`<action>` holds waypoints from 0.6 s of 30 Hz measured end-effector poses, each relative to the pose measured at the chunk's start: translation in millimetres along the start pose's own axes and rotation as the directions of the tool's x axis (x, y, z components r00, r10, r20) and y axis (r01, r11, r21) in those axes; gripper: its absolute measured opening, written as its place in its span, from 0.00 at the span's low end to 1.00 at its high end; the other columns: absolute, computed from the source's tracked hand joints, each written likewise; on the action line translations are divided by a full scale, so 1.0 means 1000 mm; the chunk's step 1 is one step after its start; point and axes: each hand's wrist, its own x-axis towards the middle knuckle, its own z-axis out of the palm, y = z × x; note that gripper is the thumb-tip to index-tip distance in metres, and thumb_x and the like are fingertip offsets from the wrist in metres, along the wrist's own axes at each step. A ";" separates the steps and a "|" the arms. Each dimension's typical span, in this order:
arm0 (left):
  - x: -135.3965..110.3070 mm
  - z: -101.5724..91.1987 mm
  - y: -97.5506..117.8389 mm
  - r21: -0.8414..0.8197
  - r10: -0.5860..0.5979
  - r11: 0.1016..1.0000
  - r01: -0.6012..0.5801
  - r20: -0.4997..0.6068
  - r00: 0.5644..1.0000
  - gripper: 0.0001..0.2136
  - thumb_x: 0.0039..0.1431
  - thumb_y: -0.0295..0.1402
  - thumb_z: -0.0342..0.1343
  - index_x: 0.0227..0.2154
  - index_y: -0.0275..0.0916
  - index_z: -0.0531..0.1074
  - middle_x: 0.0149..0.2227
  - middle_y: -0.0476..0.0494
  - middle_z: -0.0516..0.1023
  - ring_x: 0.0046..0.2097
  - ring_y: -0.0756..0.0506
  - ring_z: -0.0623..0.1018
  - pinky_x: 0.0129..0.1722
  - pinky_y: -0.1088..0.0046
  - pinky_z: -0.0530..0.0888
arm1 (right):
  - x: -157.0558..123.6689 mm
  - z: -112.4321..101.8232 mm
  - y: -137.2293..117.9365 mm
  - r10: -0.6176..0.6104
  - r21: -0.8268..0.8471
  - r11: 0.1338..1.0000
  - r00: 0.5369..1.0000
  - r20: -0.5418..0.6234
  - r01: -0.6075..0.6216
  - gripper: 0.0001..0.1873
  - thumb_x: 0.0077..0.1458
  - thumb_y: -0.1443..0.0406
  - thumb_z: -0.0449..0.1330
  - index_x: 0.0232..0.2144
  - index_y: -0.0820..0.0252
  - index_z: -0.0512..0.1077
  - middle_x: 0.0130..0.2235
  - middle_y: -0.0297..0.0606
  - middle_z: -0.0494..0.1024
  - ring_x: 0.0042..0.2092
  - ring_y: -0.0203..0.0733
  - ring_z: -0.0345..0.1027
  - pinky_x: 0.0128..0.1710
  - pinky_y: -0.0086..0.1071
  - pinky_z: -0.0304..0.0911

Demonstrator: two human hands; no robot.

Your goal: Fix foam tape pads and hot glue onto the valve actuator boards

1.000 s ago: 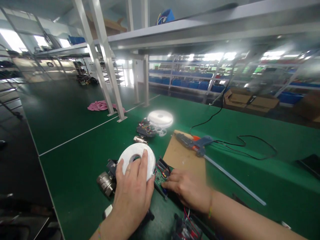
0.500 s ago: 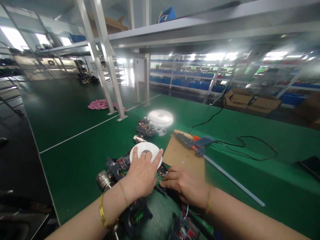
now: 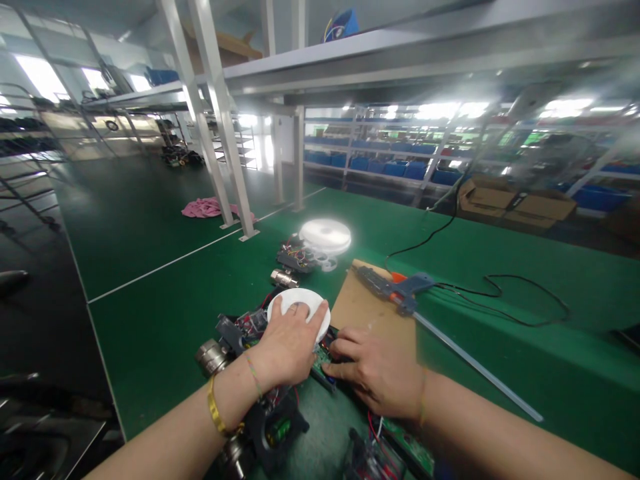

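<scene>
My left hand [image 3: 293,343] lies over a white roll [image 3: 314,301], with its fingers spread across the face and reaching toward the hole. The roll looks like a reel of tape. Just right of it, my right hand [image 3: 367,367] bends its fingers onto a green circuit board [image 3: 320,360] in a dark housing. What its thumb does is hidden. Around my left wrist are dark housings with wires [image 3: 245,327], a metal cylindrical fitting [image 3: 213,357] and another dark unit [image 3: 277,427]. A wired unit [image 3: 373,457] lies below my right hand.
A glue gun [image 3: 395,287] with a long clear stick rests on a cardboard sheet [image 3: 350,300]; its black cable loops right. Behind are glowing white reels [image 3: 326,233], a wired module [image 3: 295,257] and a metal fitting [image 3: 284,278]. Shelf posts [image 3: 227,133] and pink cloth [image 3: 203,208] stand farther left.
The whole view has shifted slightly. My left hand stays on the white roll, which now tilts a little more. My right fingers have moved slightly over the board, and more of it shows.
</scene>
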 end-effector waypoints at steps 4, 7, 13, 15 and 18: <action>0.000 0.001 0.001 -0.009 -0.013 1.000 0.013 0.010 1.000 0.39 0.54 0.32 0.57 0.68 0.36 0.49 0.56 0.29 0.71 0.59 0.31 0.69 0.63 0.36 0.54 | 0.001 0.001 -0.011 0.066 -0.076 0.995 0.997 0.047 -0.062 0.16 0.66 0.67 0.51 0.49 0.62 0.75 0.39 0.45 0.75 0.40 0.49 0.64 0.38 0.42 0.64; 0.000 0.001 0.001 -0.016 -0.018 1.000 0.018 0.015 1.000 0.39 0.54 0.31 0.56 0.68 0.35 0.49 0.56 0.29 0.70 0.59 0.31 0.69 0.63 0.36 0.54 | 0.002 0.004 -0.015 0.107 -0.149 0.984 0.992 0.067 -0.096 0.16 0.70 0.68 0.48 0.46 0.62 0.76 0.36 0.43 0.75 0.38 0.48 0.65 0.35 0.40 0.63; -0.001 0.004 0.000 -0.030 -0.010 1.000 0.010 0.012 1.000 0.39 0.54 0.31 0.56 0.68 0.34 0.49 0.56 0.28 0.70 0.58 0.31 0.70 0.63 0.36 0.55 | 0.006 0.005 -0.013 0.103 -0.149 0.985 0.991 0.091 -0.089 0.15 0.69 0.69 0.50 0.47 0.61 0.76 0.35 0.41 0.76 0.37 0.46 0.67 0.34 0.37 0.63; -0.001 0.005 0.001 -0.033 -0.007 0.999 0.007 -0.006 1.000 0.39 0.55 0.32 0.57 0.68 0.34 0.49 0.56 0.28 0.71 0.58 0.31 0.70 0.62 0.36 0.56 | 0.007 0.004 -0.012 0.103 -0.148 0.985 0.989 0.109 -0.087 0.15 0.69 0.68 0.50 0.47 0.60 0.76 0.35 0.42 0.76 0.37 0.46 0.67 0.34 0.37 0.62; -0.003 0.000 0.002 -0.039 -0.023 0.999 0.020 -0.064 0.998 0.37 0.58 0.33 0.56 0.68 0.36 0.49 0.55 0.30 0.72 0.57 0.31 0.71 0.61 0.36 0.57 | 0.006 0.002 -0.012 0.085 -0.135 0.988 0.990 0.117 -0.069 0.14 0.69 0.68 0.51 0.45 0.59 0.77 0.34 0.41 0.76 0.36 0.45 0.66 0.33 0.36 0.60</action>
